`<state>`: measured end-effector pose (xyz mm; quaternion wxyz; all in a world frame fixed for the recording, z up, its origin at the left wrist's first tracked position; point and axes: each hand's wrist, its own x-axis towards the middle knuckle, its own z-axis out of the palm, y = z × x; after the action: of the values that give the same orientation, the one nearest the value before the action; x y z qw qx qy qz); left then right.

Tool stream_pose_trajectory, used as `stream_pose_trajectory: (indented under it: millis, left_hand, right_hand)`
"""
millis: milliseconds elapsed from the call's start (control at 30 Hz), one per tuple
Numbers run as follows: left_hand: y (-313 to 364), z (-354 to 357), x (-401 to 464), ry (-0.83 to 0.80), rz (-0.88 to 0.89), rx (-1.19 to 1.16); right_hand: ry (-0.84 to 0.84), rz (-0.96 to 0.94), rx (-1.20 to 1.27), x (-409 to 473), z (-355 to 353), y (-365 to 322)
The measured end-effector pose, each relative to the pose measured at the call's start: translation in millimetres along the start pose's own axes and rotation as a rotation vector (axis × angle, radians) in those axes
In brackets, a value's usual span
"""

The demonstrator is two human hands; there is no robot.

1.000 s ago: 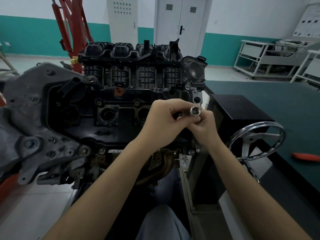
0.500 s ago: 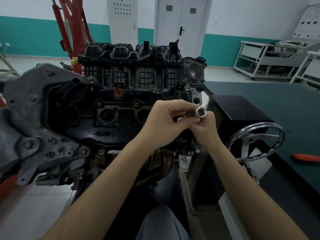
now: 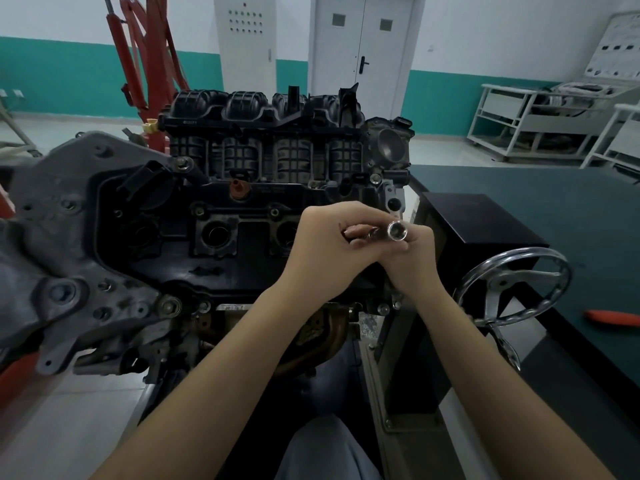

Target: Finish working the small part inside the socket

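A black car engine [image 3: 242, 209] on a stand fills the middle of the head view, its ribbed intake manifold [image 3: 263, 133] at the top. In front of its valve cover, my two hands meet around a shiny metal socket [image 3: 396, 231] on a short tool shaft. My left hand [image 3: 325, 244] grips the shaft, fingers curled over it. My right hand [image 3: 415, 254] pinches the socket, whose open end faces the camera. Most of the tool is hidden inside my fingers.
A chrome handwheel [image 3: 512, 289] sticks out at the right, beside a black box [image 3: 478, 220] and a dark green bench top [image 3: 571, 209]. An orange-handled tool [image 3: 613, 318] lies on that bench. A red hoist [image 3: 145, 64] stands behind the engine; grey racks [image 3: 540, 126] at far right.
The socket has slid slightly to the right between my fingers, and both hands have shifted a little with it. The engine has not moved.
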<state>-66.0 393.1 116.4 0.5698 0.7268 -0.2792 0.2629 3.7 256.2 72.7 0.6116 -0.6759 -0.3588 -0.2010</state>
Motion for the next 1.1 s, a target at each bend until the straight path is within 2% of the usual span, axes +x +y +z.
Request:
stream_pose_trajectory:
  millis: [133,267,467,667,800,867,1033,1100]
  left_hand:
    - [-0.7,1.2,0.1,-0.006,-0.006,0.042]
    - [-0.6,-2.2,1.4,-0.072,-0.022,-0.030]
    - [0.6,0.8,2.3,-0.026,-0.032,0.056]
    - [-0.8,-4.2,3.6,-0.145,-0.063,-0.017]
    - [-2.0,-1.1,2.0,-0.039,-0.015,0.112]
    - [-2.2,-0.5,2.6,-0.034,-0.024,0.087]
    - [0.1,-3.3,3.3,-0.154,-0.097,-0.042]
    - [2.2,-3.5,2.0,-0.110,-0.090,-0.003]
  right_hand:
    - [-0.041,-0.013,-0.042,-0.3,-5.2,-1.1]
    - [-0.056,-0.024,-0.094,0.0,-7.1,-3.7]
    - [-0.028,-0.035,-0.089,-1.1,-4.9,-4.7]
    - [-0.037,0.034,-0.066,-0.5,-4.3,-5.9]
    - [-0.045,-0.016,-0.096,1.4,-3.5,-7.6]
    - [-0.046,-0.017,-0.114,-0.4,-4.8,-5.7]
    - [-0.027,0.012,-0.136,-2.1,-7.0,-1.2]
    - [-0.023,0.004,-0.116,-1.1,-6.9,-2.1]
